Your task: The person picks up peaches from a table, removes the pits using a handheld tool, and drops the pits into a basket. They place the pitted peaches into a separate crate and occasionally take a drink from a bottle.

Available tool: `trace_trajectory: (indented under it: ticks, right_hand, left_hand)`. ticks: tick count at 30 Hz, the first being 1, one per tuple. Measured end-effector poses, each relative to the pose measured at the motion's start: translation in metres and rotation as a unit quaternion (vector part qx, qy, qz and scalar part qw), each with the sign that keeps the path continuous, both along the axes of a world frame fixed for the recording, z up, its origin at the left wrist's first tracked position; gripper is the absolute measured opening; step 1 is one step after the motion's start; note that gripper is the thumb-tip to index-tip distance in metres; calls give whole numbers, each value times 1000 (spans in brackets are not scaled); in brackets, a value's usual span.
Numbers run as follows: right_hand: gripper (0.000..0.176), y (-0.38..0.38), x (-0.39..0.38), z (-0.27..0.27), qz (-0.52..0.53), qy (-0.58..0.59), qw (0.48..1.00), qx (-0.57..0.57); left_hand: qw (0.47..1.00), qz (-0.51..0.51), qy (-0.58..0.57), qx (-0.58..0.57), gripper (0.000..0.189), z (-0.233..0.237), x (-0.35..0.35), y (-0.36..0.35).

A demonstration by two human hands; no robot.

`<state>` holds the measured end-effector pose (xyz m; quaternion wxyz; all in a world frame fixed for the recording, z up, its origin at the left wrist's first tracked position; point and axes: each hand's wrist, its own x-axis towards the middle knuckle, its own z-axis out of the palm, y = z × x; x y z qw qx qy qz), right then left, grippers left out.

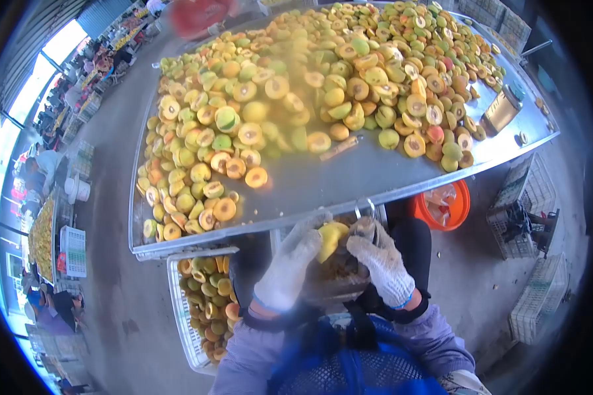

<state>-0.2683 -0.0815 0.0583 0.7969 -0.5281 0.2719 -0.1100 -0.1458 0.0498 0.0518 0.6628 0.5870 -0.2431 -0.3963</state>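
My left hand (288,263), in a white knit glove, is closed on a yellow peach (331,241) just below the table's front edge. Close beside it, my right hand (381,261) wears a similar glove with brown-stained fingertips. Its fingers are curled together near the peach, and what they hold cannot be made out. Thin metal loops (365,209) stand at the table edge above both hands. Halved peaches (250,133), many with brown centres showing, are heaped on the metal table (296,181) in front of me. Below my hands is a container, partly hidden.
A white crate (180,316) of peach halves stands at my left, an orange bucket (459,209) with plastic inside at my right. A jar (504,108) and a flat stick (341,148) lie on the table. Crates (540,299) line the right; people work far left.
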Motion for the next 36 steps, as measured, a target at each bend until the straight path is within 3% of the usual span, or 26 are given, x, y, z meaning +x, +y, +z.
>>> trace_trajectory:
  ticks: [2,5,7,10,12,16,19,21,25,30,36]
  right_hand:
    - [24,6,-1,7,14,5,1000,15]
    - [26,20,-4,15,42,-4,999,30]
    - [26,24,-10,15,77,13,997,-8]
    - [32,35,-11,21,159,126,969,-139]
    - [35,43,-8,28,180,169,931,-268]
    - [27,54,-6,28,124,141,910,-370]
    - [29,57,-6,27,86,99,884,-450]
    - [29,57,-6,30,80,84,857,-502]
    - [30,58,-6,30,84,90,822,-557]
    - [30,57,-7,22,72,62,775,-624]
    - [35,57,-10,31,154,141,756,-621]
  left_hand:
    - [999,4,39,-10,47,12,-11,4]
    - [941,127,289,-126,45,-5,-16,7]
    - [960,130,194,-156,50,-14,-13,14]
    - [927,168,296,-157,58,-6,-14,20]
    - [938,157,261,-164,60,1,-15,23]
    - [940,191,232,-163,62,12,-24,26]
    - [952,120,179,-218,63,6,-24,30]
    - [959,130,170,-186,60,9,-24,35]
    - [966,125,165,-158,55,-2,-17,42]
    - [982,150,93,-72,79,0,-20,41]
    - [996,90,-10,-20,76,-8,-18,46]
